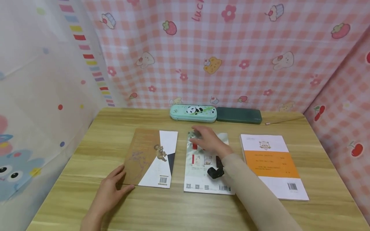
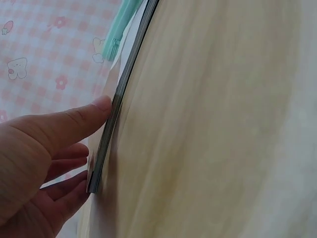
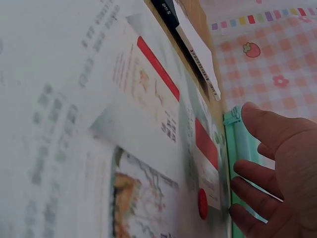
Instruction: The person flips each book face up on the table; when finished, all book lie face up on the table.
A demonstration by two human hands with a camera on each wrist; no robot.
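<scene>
A brown and white book [image 1: 150, 160] lies on the left of the table, its back cover up. At its lower left corner is my left hand [image 1: 111, 191], fingers along the left side and thumb near the bottom edge. In the left wrist view the thumb [image 2: 74, 121] touches the edge of the book [image 2: 130, 74]. My right hand [image 1: 209, 139] is over the top part of a pale green book [image 1: 199, 176] in the middle. Its fingers are spread and loosely bent, with nothing held, in the right wrist view. To the right lies a white and orange book [image 1: 270, 163].
Along the back of the table stand a mint panda pencil case [image 1: 193, 113] and a dark green case [image 1: 239, 115]. A thin stick [image 1: 284, 120] lies at the back right. A black wrist camera [image 1: 215, 172] sits at my right wrist. Patterned curtains [image 1: 202, 64] surround the wooden table [image 1: 162, 208].
</scene>
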